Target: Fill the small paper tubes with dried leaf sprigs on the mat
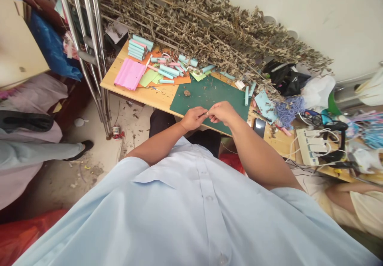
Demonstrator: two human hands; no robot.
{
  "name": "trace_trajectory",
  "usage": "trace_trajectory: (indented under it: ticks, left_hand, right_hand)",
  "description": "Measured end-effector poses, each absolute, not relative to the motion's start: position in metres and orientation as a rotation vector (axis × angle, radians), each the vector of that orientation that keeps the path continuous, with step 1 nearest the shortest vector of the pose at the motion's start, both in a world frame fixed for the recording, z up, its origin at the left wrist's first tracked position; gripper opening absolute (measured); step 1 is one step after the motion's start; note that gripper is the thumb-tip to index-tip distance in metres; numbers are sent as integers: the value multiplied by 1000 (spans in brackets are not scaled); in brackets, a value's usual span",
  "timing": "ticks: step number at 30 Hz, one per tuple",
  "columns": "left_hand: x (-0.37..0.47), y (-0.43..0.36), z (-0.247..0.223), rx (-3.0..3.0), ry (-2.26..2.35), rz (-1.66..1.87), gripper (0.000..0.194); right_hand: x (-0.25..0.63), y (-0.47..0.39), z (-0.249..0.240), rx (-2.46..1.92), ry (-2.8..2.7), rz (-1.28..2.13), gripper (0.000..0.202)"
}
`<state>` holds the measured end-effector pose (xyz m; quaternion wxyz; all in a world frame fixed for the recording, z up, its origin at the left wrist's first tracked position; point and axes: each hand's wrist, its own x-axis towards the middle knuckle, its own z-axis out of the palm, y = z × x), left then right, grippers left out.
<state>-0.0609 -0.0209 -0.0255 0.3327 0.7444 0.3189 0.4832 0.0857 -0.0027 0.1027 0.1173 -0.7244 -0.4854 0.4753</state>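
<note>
Over the near edge of the green cutting mat, my left hand and my right hand meet at the fingertips. Both are closed in a pinch around something small and dark, too small to name. Just beyond my left hand lies a brown clump of dried plant. Crumbs of dry leaf are scattered over the mat. Two light blue paper rolls stand near the mat's right edge, farther away than my right hand.
Blue and pink paper rolls and pink paper lie left. Dried stalks fill the back. A phone, purple cord and a power strip are right. Crutches stand left; people's legs show at both sides.
</note>
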Motion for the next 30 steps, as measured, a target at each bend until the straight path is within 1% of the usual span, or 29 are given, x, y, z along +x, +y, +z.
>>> trace_trajectory:
  ticks: [4,14,18,21,24,26,30]
  left_hand:
    - [-61,-21,-26,1943,812,1274,42]
    - [-59,-19,-28,1943,831,1281,44]
    - [-59,-17,-29,1950,840,1270,42]
    - [-59,-16,-29,1952,857,1273,37]
    - [-58,-17,-27,1938,902,1264,29]
    - [-58,-18,-25,1924,923,1253,25]
    - [-60,-19,-21,1922,919,1226,22]
  right_hand:
    - [82,-2,102,-2154,-1428,1352,24]
    - [76,0,105,-2211,-1435,1331,23]
    - [88,-6,106,-2092,-1388,1422,18]
    - [104,-14,97,-1945,-1309,1451,16]
    - [114,-27,80,-1843,-1267,1345,19]
    - [115,-37,68,-1777,-1278,1264,24]
    - [109,-55,46,-1620,-1475,1081,36]
